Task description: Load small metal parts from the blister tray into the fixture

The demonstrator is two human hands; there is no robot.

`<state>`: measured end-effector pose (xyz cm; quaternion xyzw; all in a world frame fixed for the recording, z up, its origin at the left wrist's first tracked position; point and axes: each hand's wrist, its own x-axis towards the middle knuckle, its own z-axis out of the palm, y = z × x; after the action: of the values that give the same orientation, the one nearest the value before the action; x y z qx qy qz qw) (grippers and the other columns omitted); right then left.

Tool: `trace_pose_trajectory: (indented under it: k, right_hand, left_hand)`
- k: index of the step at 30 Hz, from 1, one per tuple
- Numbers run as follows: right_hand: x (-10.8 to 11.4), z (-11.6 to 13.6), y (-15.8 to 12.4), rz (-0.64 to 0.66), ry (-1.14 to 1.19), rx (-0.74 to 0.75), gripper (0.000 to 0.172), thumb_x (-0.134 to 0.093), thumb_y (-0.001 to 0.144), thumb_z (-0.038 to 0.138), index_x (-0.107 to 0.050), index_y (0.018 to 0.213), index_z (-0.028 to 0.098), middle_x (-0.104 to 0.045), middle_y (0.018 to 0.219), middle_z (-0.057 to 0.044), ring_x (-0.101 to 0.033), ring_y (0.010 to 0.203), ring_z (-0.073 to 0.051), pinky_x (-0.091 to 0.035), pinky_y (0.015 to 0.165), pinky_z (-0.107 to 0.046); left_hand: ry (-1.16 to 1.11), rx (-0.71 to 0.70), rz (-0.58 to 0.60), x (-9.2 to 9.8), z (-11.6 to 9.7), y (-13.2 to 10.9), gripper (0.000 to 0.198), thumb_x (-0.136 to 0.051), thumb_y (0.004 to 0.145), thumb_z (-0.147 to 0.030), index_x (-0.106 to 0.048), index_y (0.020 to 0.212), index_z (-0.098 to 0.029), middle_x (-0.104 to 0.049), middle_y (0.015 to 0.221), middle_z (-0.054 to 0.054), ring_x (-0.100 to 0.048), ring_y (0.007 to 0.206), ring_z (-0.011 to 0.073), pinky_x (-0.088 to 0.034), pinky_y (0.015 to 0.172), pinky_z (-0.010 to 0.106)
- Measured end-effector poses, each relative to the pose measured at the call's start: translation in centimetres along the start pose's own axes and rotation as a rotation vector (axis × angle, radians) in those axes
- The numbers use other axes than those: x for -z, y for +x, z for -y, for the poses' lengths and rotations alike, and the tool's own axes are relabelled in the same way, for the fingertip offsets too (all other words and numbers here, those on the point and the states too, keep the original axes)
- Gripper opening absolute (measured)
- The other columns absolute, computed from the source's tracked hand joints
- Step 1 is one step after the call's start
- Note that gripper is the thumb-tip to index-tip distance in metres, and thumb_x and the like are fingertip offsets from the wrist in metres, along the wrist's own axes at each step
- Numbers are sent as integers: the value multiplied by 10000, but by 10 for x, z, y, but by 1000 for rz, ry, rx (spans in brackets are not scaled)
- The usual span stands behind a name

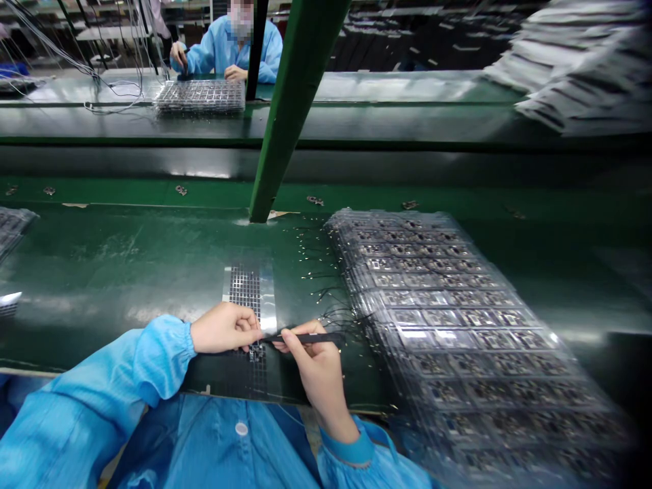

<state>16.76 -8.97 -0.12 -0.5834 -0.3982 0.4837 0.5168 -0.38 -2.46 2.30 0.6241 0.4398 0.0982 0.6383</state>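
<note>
Between the fingers of my right hand (318, 360) lies a pair of black tweezers (305, 337), its tip pointing left. My left hand (224, 329) is closed in a pinch at a small circuit board (257, 352), right by the tweezers' tip. The exact contact of tip and board is too small to make out. Under both, a clear sheet with a grid of small dark square pieces (245, 285) lies on the green bench (142, 265); my left hand covers part of it.
To the right stands a stack of clear trays (438, 292) full of circuit boards, thin black wires (331, 305) sticking out on its left. A green post (295, 109) rises ahead. Across the line, a co-worker (219, 47) sits behind another tray stack (201, 96). White stacked material (585, 61) is far right.
</note>
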Motion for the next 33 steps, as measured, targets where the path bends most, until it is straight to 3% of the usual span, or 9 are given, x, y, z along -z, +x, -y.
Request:
trace_pose_trajectory:
  k: [6, 12, 17, 21, 25, 33]
  right_hand:
    - [0, -4, 0, -25, 37, 0, 318, -724, 706, 459, -535, 696, 203, -640, 591, -6, -638, 534, -169, -562, 562, -295]
    - [5, -13, 3, -71, 171, -32, 357, -677, 748, 505, -553, 792, 172, -675, 626, -31, -648, 524, -153, -550, 508, -253]
    - [-6, -4, 8, 104, 108, -42, 432, -506, 864, 533, -534, 1102, 174, -713, 845, -95, -691, 702, -195, -580, 597, -316]
    - [-16, 3, 15, 226, -36, 63, 303, -646, 799, 413, -547, 991, 200, -691, 821, -50, -677, 737, -191, -559, 683, -310]
    - [-19, 7, 17, 256, -73, 89, 249, -658, 791, 350, -519, 937, 203, -658, 767, -18, -656, 680, -159, -535, 663, -270]
    - [-22, 10, 21, 305, -73, 74, 219, -649, 795, 331, -505, 909, 211, -618, 766, -3, -625, 683, -135, -514, 643, -235]
  left_hand:
    - [56, -75, -78, -1, 0, 1, 94, -567, 765, -195, -561, 690, -140, -550, 531, -44, -589, 521, 96, -427, 519, 177]
    - [-42, -104, -175, 6, 5, 3, 127, -582, 775, -256, -577, 727, -139, -588, 557, -28, -612, 550, 110, -455, 538, 193]
    - [-51, -113, -208, 6, 5, 3, 142, -576, 783, -263, -588, 725, -134, -587, 558, -27, -585, 535, 100, -444, 520, 188]
    - [55, -197, -269, 5, 6, 2, 146, -581, 784, -252, -637, 728, -129, -605, 589, -18, -552, 546, 90, -435, 543, 186]
    - [164, -267, -323, 8, 7, 1, 145, -590, 789, -238, -663, 720, -134, -637, 661, -4, -537, 555, 82, -426, 561, 182]
    - [195, -300, -288, 13, 4, -4, 133, -551, 792, -166, -666, 857, -150, -652, 751, 6, -568, 630, 90, -442, 593, 178]
